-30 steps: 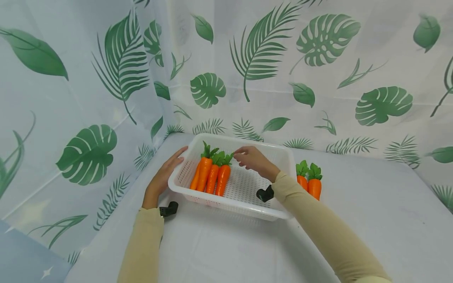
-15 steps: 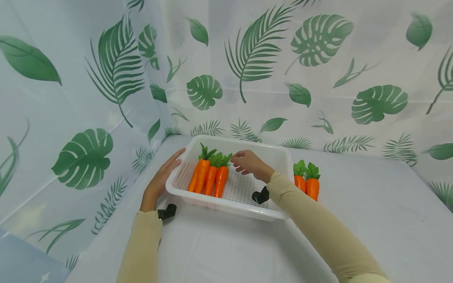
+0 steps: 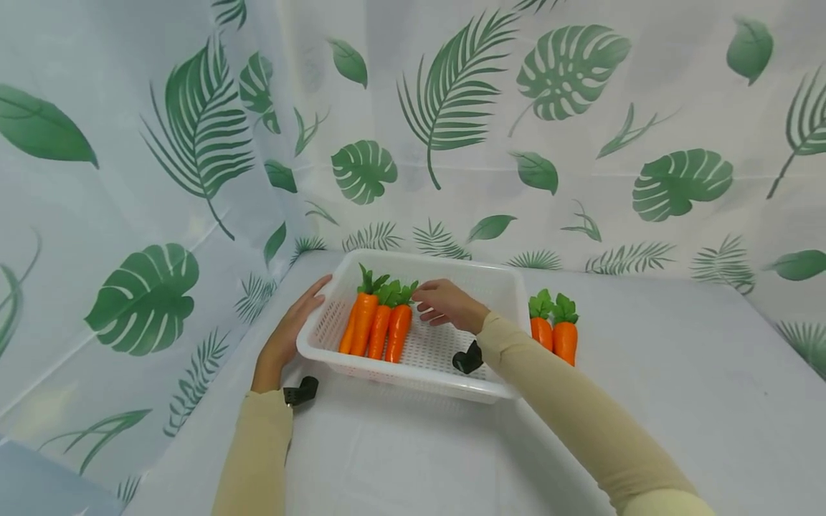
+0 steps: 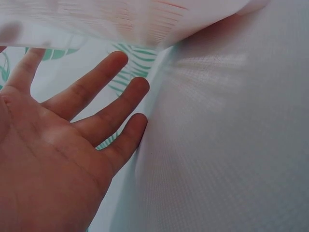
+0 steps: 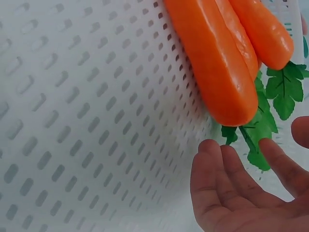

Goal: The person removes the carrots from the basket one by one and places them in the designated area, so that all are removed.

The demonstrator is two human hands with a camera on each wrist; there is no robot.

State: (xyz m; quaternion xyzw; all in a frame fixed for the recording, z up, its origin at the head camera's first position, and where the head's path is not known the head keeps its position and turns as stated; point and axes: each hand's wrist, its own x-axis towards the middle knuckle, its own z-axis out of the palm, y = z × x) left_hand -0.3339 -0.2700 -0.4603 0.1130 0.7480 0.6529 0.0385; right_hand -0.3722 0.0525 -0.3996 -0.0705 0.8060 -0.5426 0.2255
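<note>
Several orange carrots [image 3: 399, 333] with green leafy tops lie side by side in the left part of a white perforated plastic basket [image 3: 413, 383]. My left hand [image 3: 290, 328] is at the basket's left end, its fingers straight and spread along the outside wall. In the left wrist view that hand [image 4: 72, 130] shows its palm beneath the pale basket wall. Over the basket, my right hand [image 3: 450, 304] has its fingertips right by the leaves of the rightmost carrot. The right wrist view shows that hand [image 5: 241, 193] with loosely bent fingers and nothing gripped, just beyond the carrot's top end.
Two more carrots [image 3: 564, 340] lie on the white tabletop [image 3: 677, 373] just right of the basket, partly hidden by the right sleeve. A white curtain [image 3: 490, 179] with green leaf prints hangs behind and to the left. Each wrist carries a small black camera [image 3: 301, 391].
The head view has shifted slightly, so the scene sits further left and a little lower. Both hands, the basket and the carrots keep nearly the same places relative to each other.
</note>
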